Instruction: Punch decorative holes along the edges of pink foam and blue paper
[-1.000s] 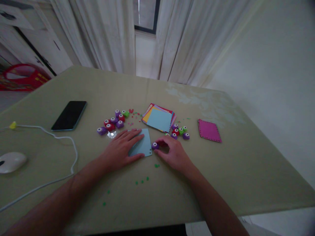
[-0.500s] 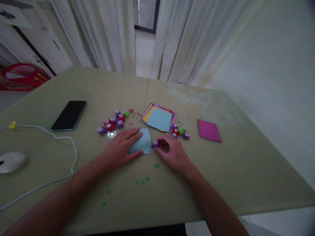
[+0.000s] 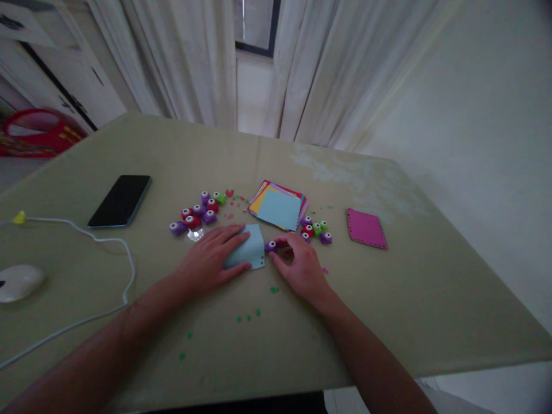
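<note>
My left hand (image 3: 211,253) lies flat with spread fingers, pressing a light blue paper square (image 3: 254,247) onto the table. Two small dark holes show near that sheet's lower right corner. Between the thumb and fingers of my right hand (image 3: 299,261) is a purple paper punch (image 3: 271,246) with a white round button on top. The punch sits at the right edge of the blue sheet; whether the paper is inside its slot I cannot tell. Just beyond my right hand stands a group of small punches (image 3: 317,229) in purple, red and green.
Another cluster of punches (image 3: 198,211) stands beyond my left hand. A stack of coloured paper (image 3: 279,208) lies behind the blue sheet, and a magenta square with punched edges (image 3: 366,229) lies right. Green paper bits (image 3: 249,318) are scattered in front. A phone (image 3: 121,201), cable (image 3: 107,240) and mouse (image 3: 20,283) are left.
My right hand has moved slightly away from me along the sheet's right edge, with the purple punch in it. A pink bit now shows beside the right wrist. My left hand stays put.
</note>
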### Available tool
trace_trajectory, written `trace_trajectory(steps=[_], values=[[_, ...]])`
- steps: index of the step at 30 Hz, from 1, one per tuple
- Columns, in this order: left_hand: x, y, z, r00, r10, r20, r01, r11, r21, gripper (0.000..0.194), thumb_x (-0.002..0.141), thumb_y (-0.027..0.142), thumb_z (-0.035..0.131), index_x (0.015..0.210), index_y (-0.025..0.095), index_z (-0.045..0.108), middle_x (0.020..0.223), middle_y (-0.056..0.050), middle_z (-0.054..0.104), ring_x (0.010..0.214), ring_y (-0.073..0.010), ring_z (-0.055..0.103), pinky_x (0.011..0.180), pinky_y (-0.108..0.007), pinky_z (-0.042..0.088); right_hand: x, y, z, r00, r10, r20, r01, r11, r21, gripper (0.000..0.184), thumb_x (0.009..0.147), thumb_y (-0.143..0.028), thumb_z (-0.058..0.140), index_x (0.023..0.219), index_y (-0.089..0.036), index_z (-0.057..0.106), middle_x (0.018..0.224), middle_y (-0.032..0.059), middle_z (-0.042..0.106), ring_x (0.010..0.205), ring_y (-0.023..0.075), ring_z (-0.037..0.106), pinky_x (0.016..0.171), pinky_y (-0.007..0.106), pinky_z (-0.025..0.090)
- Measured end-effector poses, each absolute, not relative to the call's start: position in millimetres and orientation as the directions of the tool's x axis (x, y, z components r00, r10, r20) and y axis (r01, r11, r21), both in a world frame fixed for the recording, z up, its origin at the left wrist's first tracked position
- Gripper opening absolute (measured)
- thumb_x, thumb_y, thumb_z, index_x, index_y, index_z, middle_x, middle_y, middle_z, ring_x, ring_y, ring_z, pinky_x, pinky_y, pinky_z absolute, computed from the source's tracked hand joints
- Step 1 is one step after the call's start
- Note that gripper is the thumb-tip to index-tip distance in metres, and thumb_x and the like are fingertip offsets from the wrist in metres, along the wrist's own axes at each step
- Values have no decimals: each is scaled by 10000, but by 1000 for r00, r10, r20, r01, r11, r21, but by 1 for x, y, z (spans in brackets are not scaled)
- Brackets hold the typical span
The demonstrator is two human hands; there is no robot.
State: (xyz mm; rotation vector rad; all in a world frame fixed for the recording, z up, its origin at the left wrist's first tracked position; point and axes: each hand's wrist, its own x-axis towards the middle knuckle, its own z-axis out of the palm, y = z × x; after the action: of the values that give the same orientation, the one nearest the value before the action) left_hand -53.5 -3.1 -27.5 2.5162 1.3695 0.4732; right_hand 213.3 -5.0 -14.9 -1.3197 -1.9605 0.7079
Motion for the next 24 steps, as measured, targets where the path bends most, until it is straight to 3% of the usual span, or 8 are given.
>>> trace_trajectory(steps=[13,24], values=[[-53,-3,-28,514,843,160,774,-536,336,707,1036,669,551,1574,210,560,1648,-147,534,1483,-358,529,1252,-546,394,216,-3,-11,-307,929,205,503,341,-794,196,909,-146,722,1090,-217,698,1092,67,749,965,220,726,862,348,586],[-52,-3,-29,517,841,160,778,-540,323,716,1040,659,551,1574,183,562,1656,-157,521,1492,-366,518,1261,-566,384,218,-2,-8,-373,899,229,513,406,-756,162,925,-128,733,1067,-208,732,1059,61,762,958,215,716,881,349,568]])
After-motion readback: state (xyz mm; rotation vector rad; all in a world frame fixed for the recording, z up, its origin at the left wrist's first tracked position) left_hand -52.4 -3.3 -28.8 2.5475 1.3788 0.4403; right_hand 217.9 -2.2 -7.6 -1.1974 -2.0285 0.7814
